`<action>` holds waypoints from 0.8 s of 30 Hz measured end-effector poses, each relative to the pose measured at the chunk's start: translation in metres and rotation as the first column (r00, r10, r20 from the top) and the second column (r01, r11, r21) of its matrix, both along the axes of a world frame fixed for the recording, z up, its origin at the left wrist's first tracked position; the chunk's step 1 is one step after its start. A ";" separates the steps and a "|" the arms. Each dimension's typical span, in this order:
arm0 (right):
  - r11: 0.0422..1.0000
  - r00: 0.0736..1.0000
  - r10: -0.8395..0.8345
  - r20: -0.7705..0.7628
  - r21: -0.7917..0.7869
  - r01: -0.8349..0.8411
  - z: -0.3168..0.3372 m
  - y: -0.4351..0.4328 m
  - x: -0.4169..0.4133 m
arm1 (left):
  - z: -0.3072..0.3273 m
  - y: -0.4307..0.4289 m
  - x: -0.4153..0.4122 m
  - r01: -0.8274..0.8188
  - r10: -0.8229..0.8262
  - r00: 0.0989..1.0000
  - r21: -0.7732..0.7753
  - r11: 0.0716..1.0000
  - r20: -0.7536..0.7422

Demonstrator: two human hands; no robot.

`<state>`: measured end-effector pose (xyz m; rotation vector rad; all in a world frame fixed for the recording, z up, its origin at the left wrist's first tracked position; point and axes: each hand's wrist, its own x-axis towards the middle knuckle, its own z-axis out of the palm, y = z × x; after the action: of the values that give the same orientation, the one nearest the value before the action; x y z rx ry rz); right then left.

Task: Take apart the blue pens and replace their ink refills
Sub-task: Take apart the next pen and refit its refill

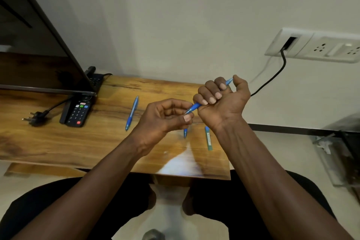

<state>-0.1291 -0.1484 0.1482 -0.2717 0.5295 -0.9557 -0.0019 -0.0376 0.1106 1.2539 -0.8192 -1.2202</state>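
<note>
The right hand (224, 103) is gripping the blue pen (196, 106) in a fist above the table (93, 142), its length slanting down-left to the left hand (163, 119), whose thumb and forefinger are pinching its tip.

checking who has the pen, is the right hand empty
No, the right hand is wrapped round a blue pen, whose tip the left hand pinches.

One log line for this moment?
right hand grips blue plastic pen; left hand pinches its tip; another blue pen on wooden table
</note>
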 end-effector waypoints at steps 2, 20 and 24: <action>0.999 0.999 -0.044 0.018 0.022 0.044 0.006 0.001 0.000 | 0.003 -0.002 -0.005 -0.040 0.039 0.999 -0.037 0.999 -0.006; 0.996 0.986 -0.093 0.141 -0.002 0.094 0.031 -0.002 0.007 | 0.024 0.000 -0.018 -0.165 0.143 0.983 -0.199 0.966 -0.119; 0.997 0.980 -0.069 0.186 -0.018 0.074 0.032 -0.002 0.009 | 0.026 0.001 -0.017 -0.157 0.123 0.978 -0.207 0.966 -0.168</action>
<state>-0.1203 -0.1501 0.1807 -0.1841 0.3582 -1.0464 -0.0185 -0.0364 0.1362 1.0078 -0.7186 -1.0665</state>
